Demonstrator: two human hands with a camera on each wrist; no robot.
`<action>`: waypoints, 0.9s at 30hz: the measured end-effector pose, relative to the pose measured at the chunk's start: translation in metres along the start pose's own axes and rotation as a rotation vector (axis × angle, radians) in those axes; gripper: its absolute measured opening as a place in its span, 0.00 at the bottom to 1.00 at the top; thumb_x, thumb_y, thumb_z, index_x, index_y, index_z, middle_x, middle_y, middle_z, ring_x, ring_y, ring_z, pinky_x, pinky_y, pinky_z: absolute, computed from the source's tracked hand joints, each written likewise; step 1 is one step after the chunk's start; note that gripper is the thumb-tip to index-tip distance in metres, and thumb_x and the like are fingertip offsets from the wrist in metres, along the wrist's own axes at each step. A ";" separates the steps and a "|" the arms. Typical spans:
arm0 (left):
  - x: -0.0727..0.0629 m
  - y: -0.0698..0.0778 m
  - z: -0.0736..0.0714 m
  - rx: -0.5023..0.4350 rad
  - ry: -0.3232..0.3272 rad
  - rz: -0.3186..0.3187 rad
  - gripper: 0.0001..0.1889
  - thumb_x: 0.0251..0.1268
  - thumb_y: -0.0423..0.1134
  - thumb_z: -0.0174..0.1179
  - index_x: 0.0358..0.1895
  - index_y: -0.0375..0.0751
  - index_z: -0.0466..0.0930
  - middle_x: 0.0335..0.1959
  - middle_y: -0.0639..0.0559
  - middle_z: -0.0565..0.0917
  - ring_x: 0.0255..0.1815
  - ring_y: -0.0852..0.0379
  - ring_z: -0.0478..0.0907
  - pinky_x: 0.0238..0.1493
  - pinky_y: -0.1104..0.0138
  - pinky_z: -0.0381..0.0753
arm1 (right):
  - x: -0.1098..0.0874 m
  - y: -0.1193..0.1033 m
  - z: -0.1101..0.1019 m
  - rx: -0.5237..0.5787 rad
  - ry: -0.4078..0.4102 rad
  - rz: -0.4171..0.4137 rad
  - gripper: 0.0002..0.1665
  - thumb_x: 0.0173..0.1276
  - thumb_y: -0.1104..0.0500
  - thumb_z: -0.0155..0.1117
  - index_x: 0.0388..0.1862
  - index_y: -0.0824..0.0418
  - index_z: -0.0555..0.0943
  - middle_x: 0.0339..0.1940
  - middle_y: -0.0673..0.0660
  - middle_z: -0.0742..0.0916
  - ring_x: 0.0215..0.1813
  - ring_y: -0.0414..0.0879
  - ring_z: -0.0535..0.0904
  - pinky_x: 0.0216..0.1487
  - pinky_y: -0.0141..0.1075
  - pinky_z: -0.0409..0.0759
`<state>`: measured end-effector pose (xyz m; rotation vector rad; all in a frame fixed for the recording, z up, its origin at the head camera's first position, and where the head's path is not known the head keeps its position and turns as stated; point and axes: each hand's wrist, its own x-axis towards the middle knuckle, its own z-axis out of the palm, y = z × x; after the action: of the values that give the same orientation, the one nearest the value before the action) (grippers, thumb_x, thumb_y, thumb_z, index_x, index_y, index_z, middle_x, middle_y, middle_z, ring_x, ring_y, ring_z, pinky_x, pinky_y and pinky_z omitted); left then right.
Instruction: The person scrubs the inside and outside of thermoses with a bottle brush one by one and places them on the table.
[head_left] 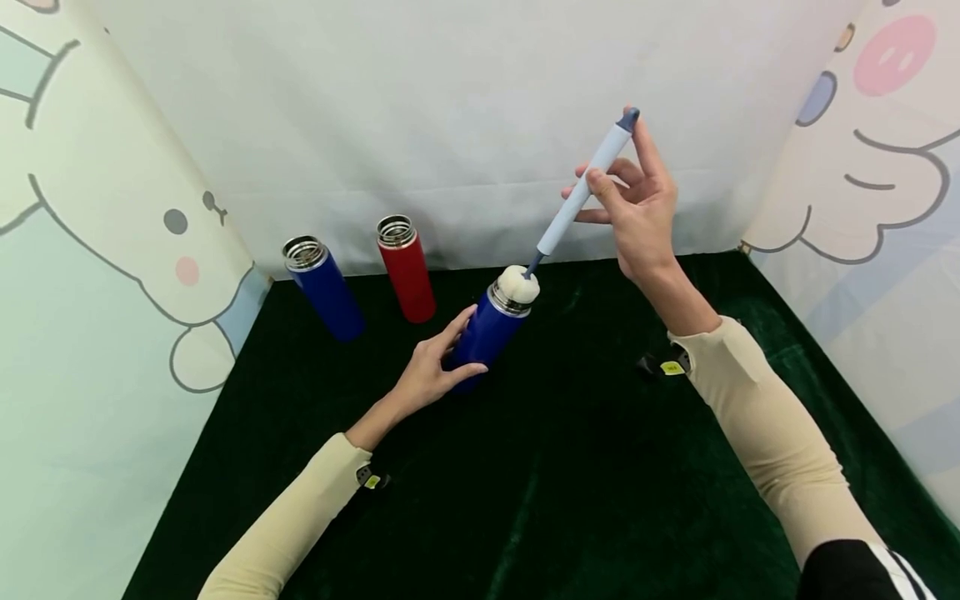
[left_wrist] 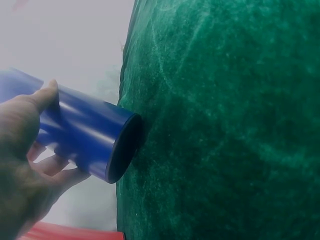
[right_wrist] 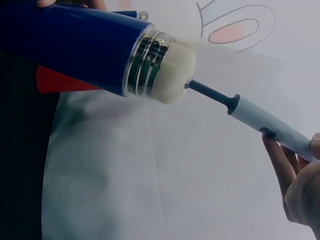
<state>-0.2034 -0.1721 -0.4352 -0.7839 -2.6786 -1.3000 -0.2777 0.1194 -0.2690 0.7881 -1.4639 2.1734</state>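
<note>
Over green cloth (head_left: 600,483), left hand (head_left: 429,372) grips blue bottle (head_left: 492,333)

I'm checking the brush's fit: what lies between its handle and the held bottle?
A dark stem, then the exposed part of the white sponge; the right wrist view shows both.

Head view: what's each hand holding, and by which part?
The left hand holds a blue bottle round its body; the right hand holds a sponge brush by its pale handle.

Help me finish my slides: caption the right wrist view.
The right hand holds a brush, its white sponge head at the mouth of a blue bottle.
</note>
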 end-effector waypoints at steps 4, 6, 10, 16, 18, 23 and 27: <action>0.001 0.001 0.000 0.005 0.006 0.004 0.48 0.64 0.44 0.72 0.83 0.56 0.52 0.70 0.38 0.76 0.68 0.40 0.78 0.62 0.46 0.82 | 0.000 -0.002 -0.002 0.001 -0.008 0.012 0.41 0.73 0.74 0.58 0.81 0.56 0.62 0.39 0.62 0.88 0.36 0.53 0.91 0.36 0.44 0.90; 0.001 0.001 0.001 0.009 0.009 0.003 0.48 0.64 0.44 0.72 0.83 0.58 0.51 0.70 0.38 0.76 0.68 0.40 0.78 0.62 0.46 0.82 | 0.000 -0.002 -0.002 0.016 -0.029 0.028 0.41 0.73 0.74 0.58 0.82 0.56 0.61 0.39 0.63 0.87 0.36 0.53 0.91 0.36 0.45 0.90; 0.000 0.002 0.001 0.002 0.010 -0.009 0.48 0.64 0.43 0.72 0.83 0.60 0.51 0.71 0.39 0.76 0.69 0.40 0.78 0.63 0.46 0.82 | -0.002 0.002 -0.003 0.031 -0.064 0.058 0.41 0.74 0.73 0.58 0.82 0.55 0.60 0.40 0.63 0.87 0.38 0.53 0.91 0.38 0.46 0.90; -0.002 0.004 0.002 -0.002 0.010 -0.013 0.47 0.64 0.44 0.72 0.82 0.55 0.52 0.72 0.39 0.75 0.70 0.39 0.77 0.63 0.44 0.81 | -0.010 0.014 -0.003 -0.005 -0.114 0.041 0.41 0.75 0.73 0.55 0.83 0.55 0.59 0.41 0.62 0.88 0.38 0.52 0.91 0.38 0.45 0.90; -0.002 0.004 0.002 0.007 0.011 -0.014 0.47 0.65 0.44 0.72 0.82 0.56 0.52 0.72 0.39 0.75 0.70 0.40 0.77 0.63 0.45 0.81 | -0.014 0.018 -0.003 -0.033 -0.130 0.026 0.41 0.75 0.73 0.55 0.83 0.55 0.58 0.41 0.60 0.88 0.39 0.52 0.91 0.38 0.45 0.91; -0.003 0.003 0.004 0.021 0.011 -0.015 0.48 0.65 0.44 0.72 0.83 0.61 0.51 0.72 0.40 0.75 0.69 0.40 0.77 0.63 0.46 0.82 | -0.022 0.027 -0.002 -0.026 -0.127 0.029 0.41 0.75 0.74 0.54 0.83 0.54 0.59 0.41 0.59 0.88 0.40 0.55 0.91 0.38 0.45 0.91; 0.000 0.004 0.004 0.025 0.004 -0.008 0.47 0.66 0.45 0.71 0.83 0.60 0.51 0.72 0.40 0.75 0.70 0.41 0.76 0.63 0.46 0.82 | -0.037 0.041 0.003 -0.058 -0.211 0.058 0.42 0.73 0.77 0.56 0.82 0.58 0.60 0.43 0.63 0.88 0.41 0.51 0.91 0.38 0.44 0.91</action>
<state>-0.2005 -0.1670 -0.4355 -0.7682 -2.6923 -1.2662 -0.2744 0.1008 -0.3209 0.9913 -1.6623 2.1322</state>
